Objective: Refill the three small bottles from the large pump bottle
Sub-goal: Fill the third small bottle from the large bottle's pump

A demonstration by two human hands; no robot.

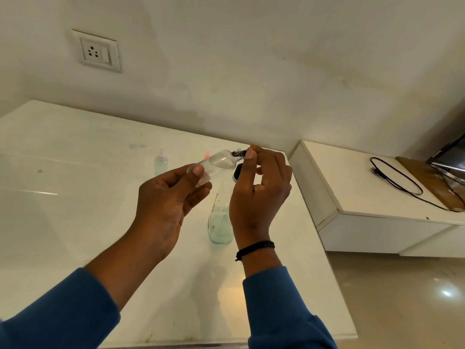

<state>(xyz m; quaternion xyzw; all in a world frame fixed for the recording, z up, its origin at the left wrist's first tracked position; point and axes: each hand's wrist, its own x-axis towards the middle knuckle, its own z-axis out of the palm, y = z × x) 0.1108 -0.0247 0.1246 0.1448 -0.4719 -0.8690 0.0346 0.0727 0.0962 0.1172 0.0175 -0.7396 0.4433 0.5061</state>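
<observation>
**Small bottle held open above the pump bottle**

I am watching the left hand [168, 197] gripping a small clear bottle [216, 163] by its base, fingers and thumb curled round it, tilting it so the threaded neck is pointing right. The right hand [259, 187] is pinching at that neck [239, 153] with thumb and forefinger; a dark cap [237, 174] is sitting just beneath the fingers, though I cannot tell whether it is being held. Both grips are therefore clamped, one on the body, one at the mouth.

The large pump bottle [221, 222] is standing upright on the white table [75, 197], directly below the hands and partly hidden by the right wrist. Another small bottle [161, 162] is standing farther back to the left; I am not seeing a third.

My worry is that the held bottle is lying nearly level with its mouth open, so any liquid inside could be running out. The cap could slip and roll on the glossy table, and a low wrist could knock the tall bottle over.

No label or writing is readable on any bottle.
</observation>
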